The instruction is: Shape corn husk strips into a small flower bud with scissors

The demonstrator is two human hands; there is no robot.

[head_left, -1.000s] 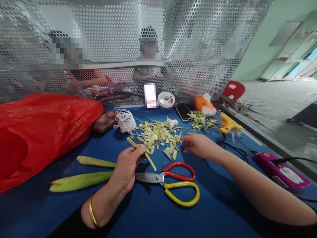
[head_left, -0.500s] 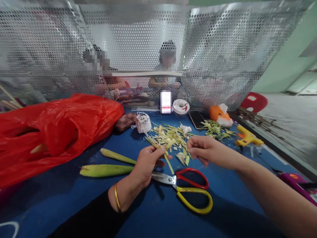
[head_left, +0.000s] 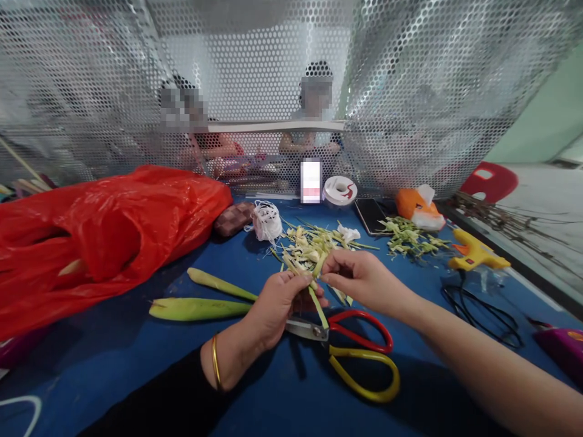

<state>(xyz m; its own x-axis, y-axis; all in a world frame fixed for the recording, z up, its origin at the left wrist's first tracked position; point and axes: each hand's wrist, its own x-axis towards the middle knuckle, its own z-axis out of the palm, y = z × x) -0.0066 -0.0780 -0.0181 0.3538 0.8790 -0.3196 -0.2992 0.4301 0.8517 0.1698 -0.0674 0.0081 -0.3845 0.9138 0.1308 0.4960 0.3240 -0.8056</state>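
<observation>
A left hand point(head_left: 277, 304) is pinching leaf strips point(head_left: 319, 308) between its fingers; the right hand point(head_left: 364, 278) is holding curled fingers beside them, whether pinching I cannot tell. Scissors point(head_left: 350, 351) are lying below.

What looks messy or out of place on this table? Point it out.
The plant scraps look untidy: scattered loosely over the blue table rather than gathered together. The scissors also lie with handles spread, close to the left hand. Nothing looks plainly damaged.
</observation>
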